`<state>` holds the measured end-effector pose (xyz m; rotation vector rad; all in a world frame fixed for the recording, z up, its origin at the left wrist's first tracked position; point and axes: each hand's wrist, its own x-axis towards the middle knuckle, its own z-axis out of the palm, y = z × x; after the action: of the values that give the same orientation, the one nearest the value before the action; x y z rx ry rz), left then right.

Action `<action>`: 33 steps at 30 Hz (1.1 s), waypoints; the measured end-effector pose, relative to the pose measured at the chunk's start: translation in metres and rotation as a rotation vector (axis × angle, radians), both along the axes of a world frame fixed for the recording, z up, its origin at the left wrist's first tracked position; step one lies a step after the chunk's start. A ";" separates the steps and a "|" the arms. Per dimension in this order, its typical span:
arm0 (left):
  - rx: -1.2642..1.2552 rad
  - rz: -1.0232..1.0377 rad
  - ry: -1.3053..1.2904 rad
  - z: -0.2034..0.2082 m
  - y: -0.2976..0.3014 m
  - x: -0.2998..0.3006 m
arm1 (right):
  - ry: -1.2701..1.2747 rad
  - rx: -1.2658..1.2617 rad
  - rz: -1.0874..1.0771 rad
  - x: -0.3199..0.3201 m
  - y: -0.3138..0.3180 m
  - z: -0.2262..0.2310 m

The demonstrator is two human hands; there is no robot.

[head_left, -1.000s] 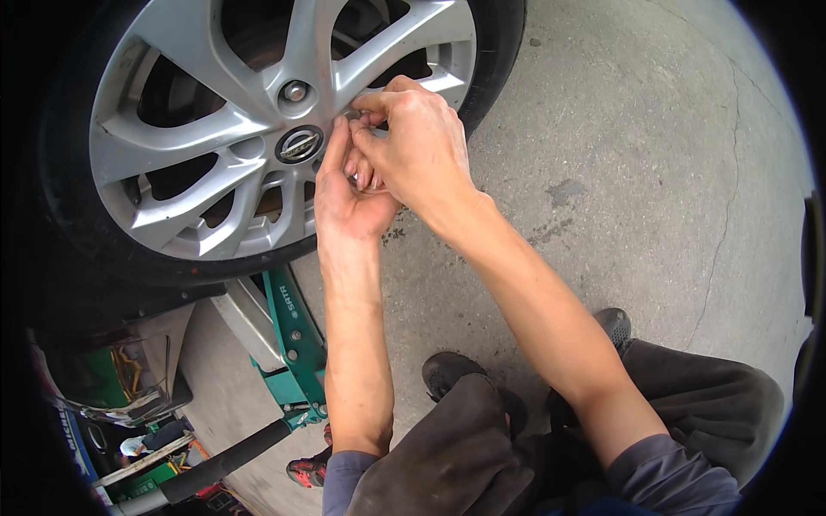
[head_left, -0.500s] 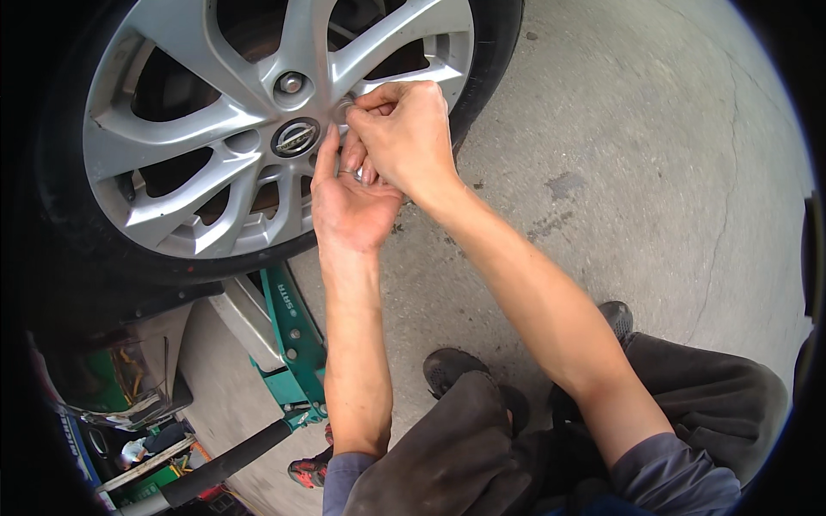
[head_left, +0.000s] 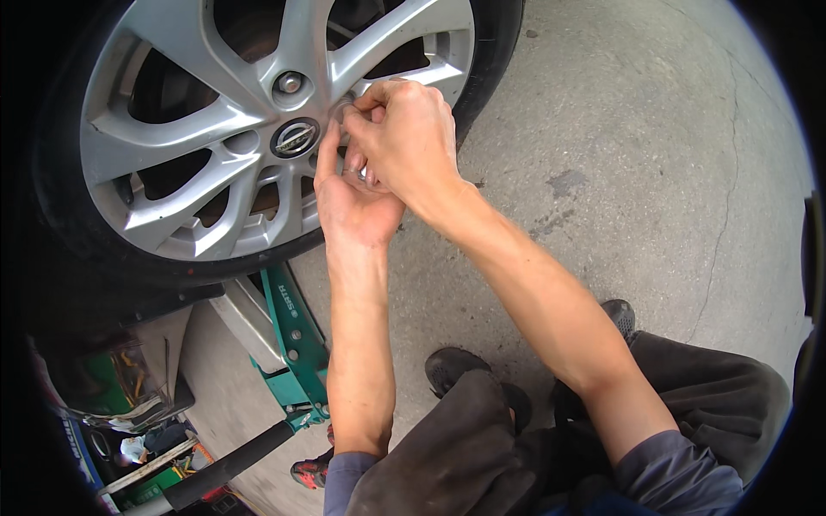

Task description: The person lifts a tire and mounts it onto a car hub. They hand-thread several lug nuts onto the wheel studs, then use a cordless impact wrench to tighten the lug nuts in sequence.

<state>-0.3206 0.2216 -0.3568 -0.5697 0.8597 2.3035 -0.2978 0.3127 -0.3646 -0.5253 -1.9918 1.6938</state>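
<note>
A silver alloy wheel (head_left: 185,120) with a black tire (head_left: 64,193) fills the upper left. One lug nut (head_left: 290,82) sits in a recess above the round centre cap (head_left: 295,138). My right hand (head_left: 417,133) reaches to another recess right of the cap, thumb and index finger pinched at its mouth. They appear to hold a lug nut, mostly hidden by the fingers. Below it, my left hand (head_left: 357,206) is cupped palm up, its fingertips near the cap. A shiny lug nut (head_left: 363,174) rests in it, partly covered by the right hand.
Under the wheel stands a green floor jack (head_left: 292,335), its black handle (head_left: 228,464) running to the lower left. A red and black shoe (head_left: 308,472) shows beside it. Tools and boxes (head_left: 163,456) lie at the lower left. Stained concrete floor (head_left: 602,172) stretches to the right.
My right hand has turned slightly, its fingers still at the same recess. My left hand has shifted a little to the right.
</note>
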 end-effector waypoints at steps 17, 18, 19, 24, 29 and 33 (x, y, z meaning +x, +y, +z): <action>0.140 -0.128 0.045 -0.014 -0.015 -0.014 | 0.124 0.285 -0.137 -0.007 -0.008 -0.019; 0.201 -0.163 0.059 -0.018 -0.019 -0.019 | 0.137 0.332 -0.155 -0.008 -0.009 -0.017; 0.262 -0.198 0.072 -0.022 -0.023 -0.024 | 0.159 0.368 -0.175 -0.008 -0.009 -0.015; 0.226 -0.249 0.120 -0.023 -0.022 -0.026 | 0.230 0.498 -0.204 -0.008 -0.007 -0.019; 0.127 -0.164 0.055 -0.017 -0.019 -0.023 | 0.233 0.464 -0.219 -0.007 -0.009 -0.018; 0.072 -0.132 0.052 -0.013 -0.016 -0.018 | 0.208 0.286 -0.148 -0.007 -0.009 -0.021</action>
<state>-0.3382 0.2057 -0.3693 -0.4108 0.8103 2.2283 -0.3045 0.3034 -0.3852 -0.3683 -1.9468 1.2912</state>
